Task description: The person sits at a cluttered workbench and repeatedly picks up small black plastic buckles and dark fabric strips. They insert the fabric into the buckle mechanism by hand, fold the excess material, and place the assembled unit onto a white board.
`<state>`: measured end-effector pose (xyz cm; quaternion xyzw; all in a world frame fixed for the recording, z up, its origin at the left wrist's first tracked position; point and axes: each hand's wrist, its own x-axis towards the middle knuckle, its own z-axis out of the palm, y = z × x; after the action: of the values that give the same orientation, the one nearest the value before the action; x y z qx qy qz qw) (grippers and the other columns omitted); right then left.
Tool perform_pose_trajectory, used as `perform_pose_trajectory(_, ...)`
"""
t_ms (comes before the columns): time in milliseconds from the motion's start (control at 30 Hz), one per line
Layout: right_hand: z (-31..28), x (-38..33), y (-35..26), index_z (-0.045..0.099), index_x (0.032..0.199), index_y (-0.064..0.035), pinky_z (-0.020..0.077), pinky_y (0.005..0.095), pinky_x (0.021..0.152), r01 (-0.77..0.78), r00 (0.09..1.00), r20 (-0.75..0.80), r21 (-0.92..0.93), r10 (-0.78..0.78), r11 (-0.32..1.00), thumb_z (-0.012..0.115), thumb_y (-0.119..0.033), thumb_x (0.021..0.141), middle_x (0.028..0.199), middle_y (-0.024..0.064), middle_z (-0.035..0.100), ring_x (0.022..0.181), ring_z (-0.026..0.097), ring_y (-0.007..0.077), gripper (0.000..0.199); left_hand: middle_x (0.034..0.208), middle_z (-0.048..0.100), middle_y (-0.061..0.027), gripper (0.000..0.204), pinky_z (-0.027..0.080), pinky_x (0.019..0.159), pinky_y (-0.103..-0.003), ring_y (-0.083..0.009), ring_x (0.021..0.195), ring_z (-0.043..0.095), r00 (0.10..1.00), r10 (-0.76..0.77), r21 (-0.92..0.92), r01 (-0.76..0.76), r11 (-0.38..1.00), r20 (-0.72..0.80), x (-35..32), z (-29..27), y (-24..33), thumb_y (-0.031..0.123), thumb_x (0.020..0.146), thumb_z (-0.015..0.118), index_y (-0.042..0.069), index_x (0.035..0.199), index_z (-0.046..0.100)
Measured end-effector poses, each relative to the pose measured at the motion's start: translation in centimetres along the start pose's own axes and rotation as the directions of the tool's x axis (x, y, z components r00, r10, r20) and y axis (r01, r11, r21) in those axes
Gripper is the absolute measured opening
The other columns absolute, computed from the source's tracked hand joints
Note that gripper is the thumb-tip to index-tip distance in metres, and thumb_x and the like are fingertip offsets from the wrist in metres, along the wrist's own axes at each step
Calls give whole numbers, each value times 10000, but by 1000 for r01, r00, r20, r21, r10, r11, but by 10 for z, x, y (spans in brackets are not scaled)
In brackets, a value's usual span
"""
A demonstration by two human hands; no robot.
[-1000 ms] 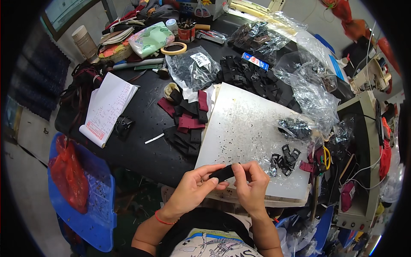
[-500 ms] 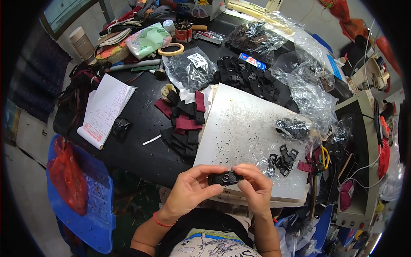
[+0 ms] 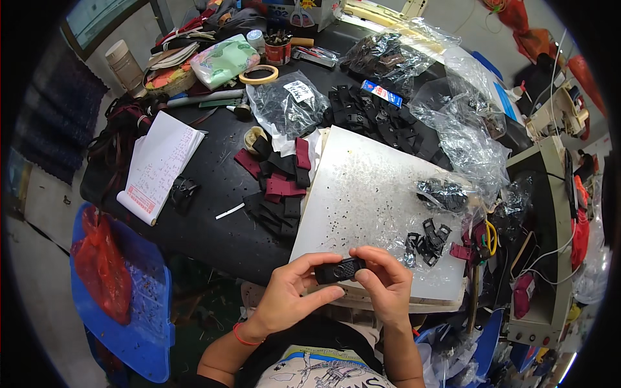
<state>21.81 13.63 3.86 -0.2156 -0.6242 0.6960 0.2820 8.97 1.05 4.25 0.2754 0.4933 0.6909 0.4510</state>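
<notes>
A short black strap (image 3: 340,271) with a buckle-like fitting and a textured end is held between my two hands at the board's near edge. My left hand (image 3: 292,288) has its fingers curled at the strap's left end, the thumb lying just below it. On the other end, my right hand (image 3: 384,282) pinches the strap between thumb and fingers. Ahead lies a white board (image 3: 369,187) strewn with small black specks. Several loose black buckles (image 3: 428,243) rest on its right part, and a clear bag of black parts (image 3: 442,194) lies behind them.
Left of the board is a pile of maroon and black strap pieces (image 3: 283,187). A written notepad (image 3: 158,168) lies farther left. Black straps (image 3: 378,123) and plastic bags (image 3: 288,103) fill the back. A blue chair (image 3: 152,310) stands at left; yellow-handled scissors (image 3: 491,239) are at right.
My left thumb has come off the front of the strap and moved below it. The strap has turned slightly, and more of its face shows.
</notes>
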Motion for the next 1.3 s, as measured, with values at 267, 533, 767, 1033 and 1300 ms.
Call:
perform_pose_trajectory(267,13,2,-13,643,1002,5,508,265,706,109,990,-65,-214,-125,971,648,66,794,963,122,637,803,626,173,216,617,612,-36,222,444,509,-219,-70,579,600,976,76,421,18,907,-206,2,18,2,123,942,497,-27,1057,614)
perform_pose_trajectory(533,11,8,-17,660,979,-21,482,301,625,402,902,172,-668,-396,626,705,25,739,868,102,615,721,597,233,248,572,592,-84,162,397,431,-253,-95,458,547,977,95,564,30,826,-190,0,9,5,116,882,599,-24,951,640)
perform_pose_trajectory(767,7,13,-19,608,979,45,447,335,597,575,811,469,-747,-349,334,689,-35,742,855,98,566,685,536,235,263,574,585,-154,124,406,428,-303,-222,459,581,981,154,686,-33,727,-117,0,4,9,89,854,598,-25,885,634)
perform_pose_trajectory(1033,4,13,-11,592,986,35,440,341,577,620,782,590,-770,-199,151,681,10,736,828,111,548,679,524,253,267,558,560,-189,132,418,432,-346,-323,468,579,987,161,772,-101,627,-1,-1,-1,2,97,855,588,-32,861,617)
perform_pose_trajectory(1300,7,10,-10,595,961,13,448,338,600,503,863,372,-690,-341,520,713,-7,733,873,116,577,708,546,266,258,567,592,-122,151,384,419,-262,-86,462,551,984,-104,550,165,819,-142,3,0,10,103,875,580,-38,868,635)
